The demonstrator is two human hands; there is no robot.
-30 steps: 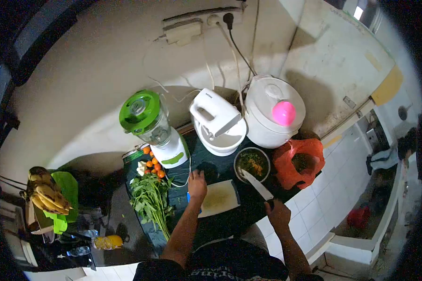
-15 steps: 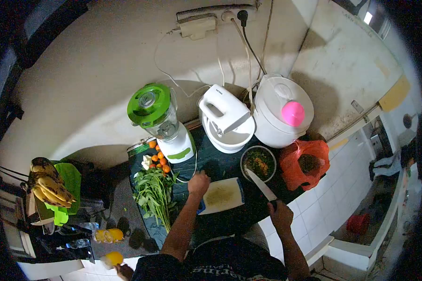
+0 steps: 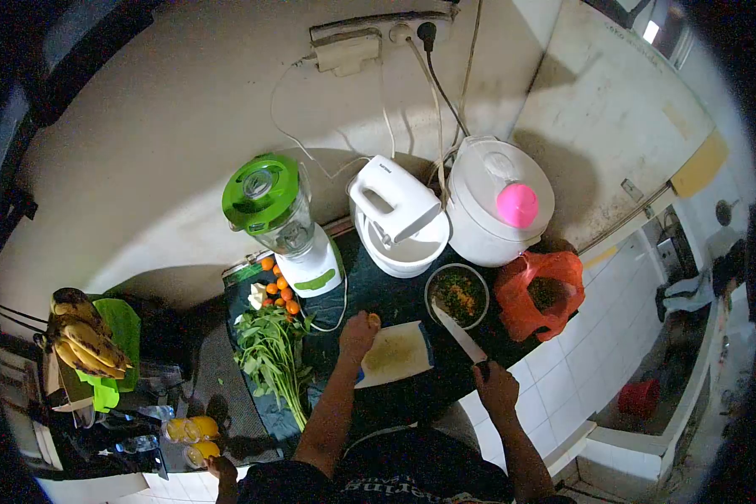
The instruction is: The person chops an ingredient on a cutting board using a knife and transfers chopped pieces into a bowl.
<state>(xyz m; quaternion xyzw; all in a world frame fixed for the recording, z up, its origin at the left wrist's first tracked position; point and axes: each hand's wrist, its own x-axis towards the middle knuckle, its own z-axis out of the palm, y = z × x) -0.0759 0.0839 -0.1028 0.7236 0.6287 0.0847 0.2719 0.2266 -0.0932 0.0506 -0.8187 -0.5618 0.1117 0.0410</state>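
My right hand is closed round the dark handle of a kitchen knife. The blade's tip reaches over the rim of a round bowl holding chopped greens and orange bits. My left hand is closed at the upper left corner of a white cutting board. A small orange-tan piece shows at its fingertips, too small to name. Wet, greenish residue marks the board. Left of that hand lie leafy green stalks and several small orange tomatoes.
A green-lidded blender, a white stand mixer and a rice cooker line the wall. A red plastic bag sits right of the bowl. At lower left, another person's hand touches a glass of orange drink. Bananas lie beyond.
The view has shifted slightly. The other person's glass has moved up beside the other orange drinks. A small orange-tan piece now shows at my left fingertips; the knife stays over the bowl.
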